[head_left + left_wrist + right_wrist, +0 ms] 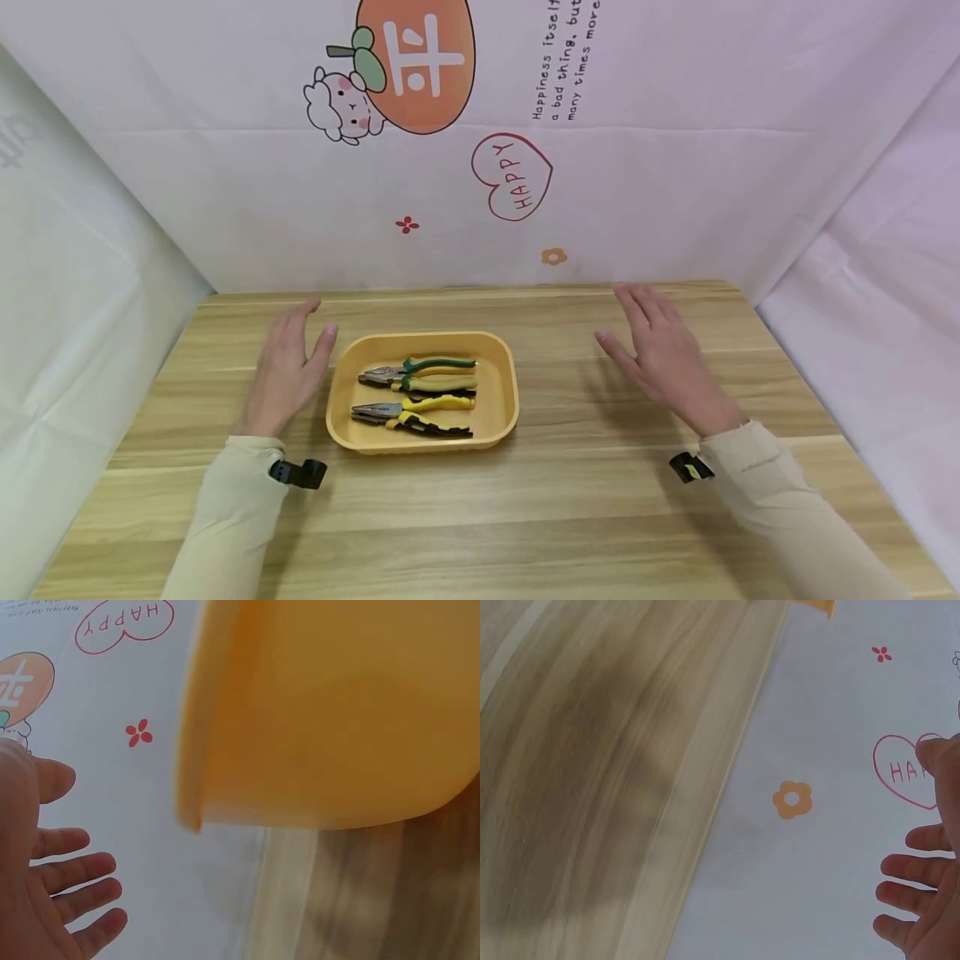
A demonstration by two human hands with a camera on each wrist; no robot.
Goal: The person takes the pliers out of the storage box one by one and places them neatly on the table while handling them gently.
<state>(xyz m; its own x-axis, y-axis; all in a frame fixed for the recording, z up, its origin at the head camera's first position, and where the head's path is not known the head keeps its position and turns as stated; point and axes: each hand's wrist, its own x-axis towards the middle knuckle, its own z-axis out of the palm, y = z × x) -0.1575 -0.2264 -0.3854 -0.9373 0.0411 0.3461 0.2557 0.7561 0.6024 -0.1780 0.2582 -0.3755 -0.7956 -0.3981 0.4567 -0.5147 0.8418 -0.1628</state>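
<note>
A yellow plastic tray sits left of the middle of the wooden table. Two pairs of pliers lie in it side by side, jaws pointing left: pliers with green and cream handles at the back, and pliers with yellow and black handles in front. Just left of the tray is my left hand, fingers spread and holding nothing. In the left wrist view the tray's outer wall fills the upper right and hides the pliers. Well to the tray's right, my right hand hovers over the table, its fingers extended and nothing in them.
Behind the table hangs a white printed cloth with a red heart and small flowers. More white cloth stands at the left and right sides. Each wrist wears a small black camera, such as the left wrist camera.
</note>
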